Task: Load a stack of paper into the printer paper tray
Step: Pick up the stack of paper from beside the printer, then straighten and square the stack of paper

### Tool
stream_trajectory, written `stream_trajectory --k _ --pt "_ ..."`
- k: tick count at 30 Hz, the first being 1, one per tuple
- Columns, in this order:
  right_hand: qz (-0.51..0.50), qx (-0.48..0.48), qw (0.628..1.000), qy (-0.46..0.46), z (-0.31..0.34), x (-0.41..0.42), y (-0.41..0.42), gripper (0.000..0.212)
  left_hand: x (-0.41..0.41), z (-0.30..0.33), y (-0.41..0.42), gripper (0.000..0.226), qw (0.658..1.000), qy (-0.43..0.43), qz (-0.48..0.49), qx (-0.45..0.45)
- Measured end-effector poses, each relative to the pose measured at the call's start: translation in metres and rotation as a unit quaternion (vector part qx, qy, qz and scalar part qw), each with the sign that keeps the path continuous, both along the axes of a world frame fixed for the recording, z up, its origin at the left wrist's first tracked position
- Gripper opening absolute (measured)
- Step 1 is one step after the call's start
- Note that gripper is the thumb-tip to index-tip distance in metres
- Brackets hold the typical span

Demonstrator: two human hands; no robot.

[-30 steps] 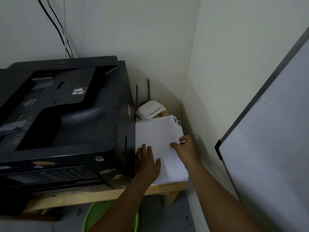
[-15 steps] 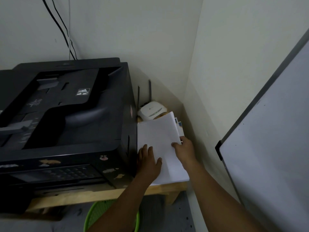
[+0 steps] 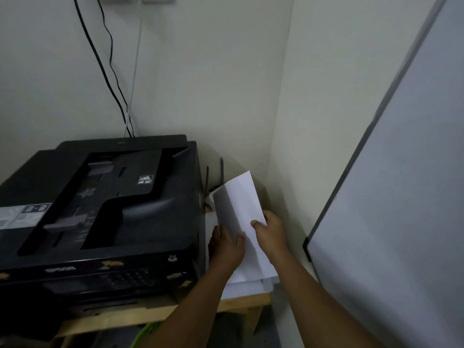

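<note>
Lifted since a second ago, when they lay flat, the top white sheets now tilt steeply upward, their far edge raised toward the wall corner. A person's right hand pinches the sheets at their right edge, thumb on top and fingers curled beneath. Their left hand grips the left side lower down, thumb pressed on the upper face, the other fingers hidden behind the paper. More white paper lies flat beneath on a pale wooden table, squeezed between the printer and the wall. That printer is a large black plastic box with a stepped, recessed feeder on its lid. It carries a small square white pictogram label on the lid, a grey-white sticker at the left edge, and small cartoon stickers along the front by the keypad; none of the writing is legible. Two thin dark antennas stand upright behind the raised paper. Black and white cables run down the plain wall. A smooth whiteboard with a dark frame leans at the right. Part of a green basket shows under the table.
</note>
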State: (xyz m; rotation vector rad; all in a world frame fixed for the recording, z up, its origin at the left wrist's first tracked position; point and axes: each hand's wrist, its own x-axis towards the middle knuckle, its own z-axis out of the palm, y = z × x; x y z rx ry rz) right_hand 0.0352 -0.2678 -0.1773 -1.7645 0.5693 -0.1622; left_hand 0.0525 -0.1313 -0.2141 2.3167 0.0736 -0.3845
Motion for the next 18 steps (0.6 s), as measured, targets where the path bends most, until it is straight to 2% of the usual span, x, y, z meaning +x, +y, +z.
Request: stream_trajectory --k 7,12,18 --pt "0.011 -0.041 0.999 -0.015 0.055 -0.017 0.005 0.011 -0.001 0.056 0.004 0.075 0.999 -0.018 0.017 -0.038" --pt "0.006 -0.034 0.999 -0.041 0.098 -0.023 0.001 0.007 0.0 0.091 0.005 0.077 0.996 -0.029 0.029 -0.077" --pt "0.014 -0.058 0.994 -0.09 0.156 -0.031 -0.005 0.015 0.007 0.148 0.006 0.083 0.989 -0.035 0.048 -0.134"
